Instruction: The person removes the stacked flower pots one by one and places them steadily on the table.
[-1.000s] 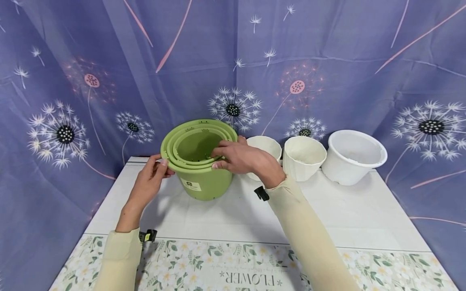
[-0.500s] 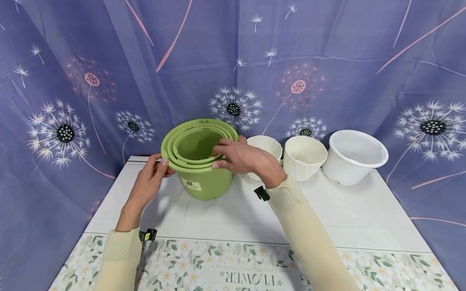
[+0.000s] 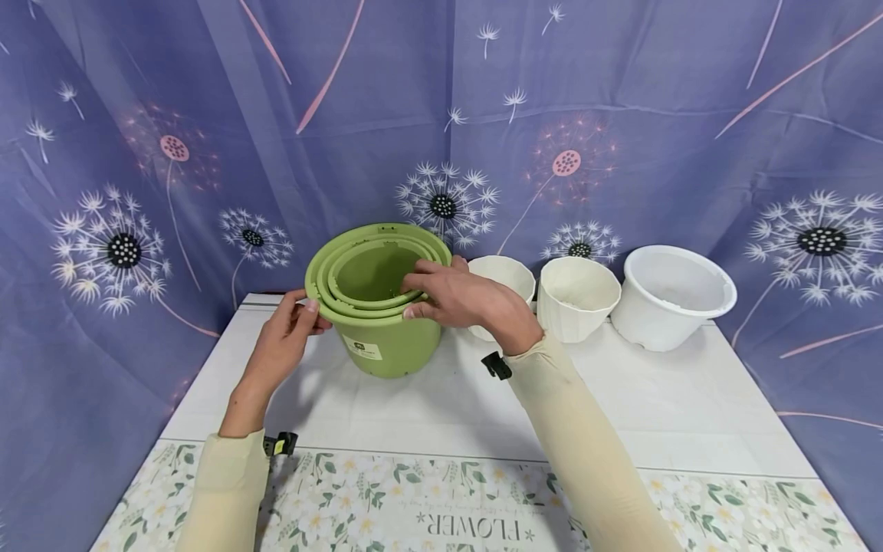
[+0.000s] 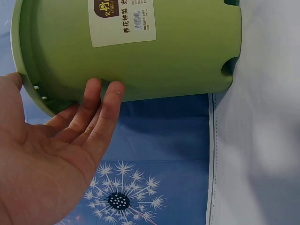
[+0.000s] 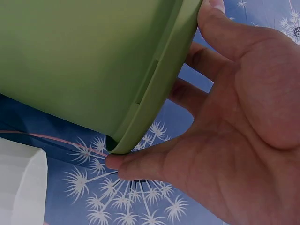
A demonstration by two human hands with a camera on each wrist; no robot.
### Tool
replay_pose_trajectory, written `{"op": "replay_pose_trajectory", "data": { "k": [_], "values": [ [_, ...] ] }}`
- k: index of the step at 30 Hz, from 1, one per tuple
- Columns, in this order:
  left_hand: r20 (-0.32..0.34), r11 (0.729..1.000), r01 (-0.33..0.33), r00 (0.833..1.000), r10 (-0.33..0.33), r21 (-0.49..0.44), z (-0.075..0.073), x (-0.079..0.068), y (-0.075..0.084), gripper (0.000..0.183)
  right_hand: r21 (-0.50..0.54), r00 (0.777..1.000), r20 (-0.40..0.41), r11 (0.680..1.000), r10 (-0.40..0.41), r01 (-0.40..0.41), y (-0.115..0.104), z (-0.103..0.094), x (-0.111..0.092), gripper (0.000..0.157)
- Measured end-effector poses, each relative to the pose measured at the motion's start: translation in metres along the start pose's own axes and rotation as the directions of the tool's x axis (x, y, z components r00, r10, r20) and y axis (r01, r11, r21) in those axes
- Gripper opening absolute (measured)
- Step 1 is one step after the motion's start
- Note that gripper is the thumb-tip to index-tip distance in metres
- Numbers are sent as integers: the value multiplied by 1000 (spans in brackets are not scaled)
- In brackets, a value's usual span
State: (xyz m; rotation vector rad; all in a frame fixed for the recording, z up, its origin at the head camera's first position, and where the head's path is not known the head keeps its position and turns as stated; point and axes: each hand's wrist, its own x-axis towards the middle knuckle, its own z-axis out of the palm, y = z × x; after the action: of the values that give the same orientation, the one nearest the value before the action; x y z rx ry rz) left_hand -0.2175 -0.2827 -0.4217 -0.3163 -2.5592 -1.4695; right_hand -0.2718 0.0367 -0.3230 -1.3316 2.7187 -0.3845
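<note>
A large green flowerpot (image 3: 389, 349) with a pale label stands upright on the table, and smaller green flowerpots (image 3: 375, 268) are nested inside it. At the left of its rim, my left hand (image 3: 279, 337) holds on, thumb on top and fingers underneath against the wall. In the left wrist view the left fingers (image 4: 108, 110) touch the pot's side below the rim. My right hand (image 3: 458, 295) grips the right side of the rims, thumb at the outer edge and some fingers reaching over into the inner pot. The right thumb (image 5: 220, 23) lies against the rim in the right wrist view.
To the right stand two cream faceted pots (image 3: 578, 303), one partly behind my right hand, and a round white pot (image 3: 665, 307). A purple dandelion-print curtain (image 3: 441, 92) hangs close behind. The white table cover (image 3: 386, 414) has a floral strip along its front.
</note>
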Motion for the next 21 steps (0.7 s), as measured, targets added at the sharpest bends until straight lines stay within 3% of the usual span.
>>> {"op": "replay_pose_trajectory", "data": {
  "k": [6,13,21],
  "values": [
    [1,1000,-2,1000,2,-1,1,0,-2,52,13,1000,-22,1000,5,-5,1,1,-1,32],
    [-3,1000,-15,1000,15,5,1,0,-6,52,13,1000,-9,1000,7,-7,1,2,-1,36],
    [-5,1000,-24,1000,24,6,1,1,-5,51,-9,999,-49,1000,0,0,1,4,-3,18]
  ]
}}
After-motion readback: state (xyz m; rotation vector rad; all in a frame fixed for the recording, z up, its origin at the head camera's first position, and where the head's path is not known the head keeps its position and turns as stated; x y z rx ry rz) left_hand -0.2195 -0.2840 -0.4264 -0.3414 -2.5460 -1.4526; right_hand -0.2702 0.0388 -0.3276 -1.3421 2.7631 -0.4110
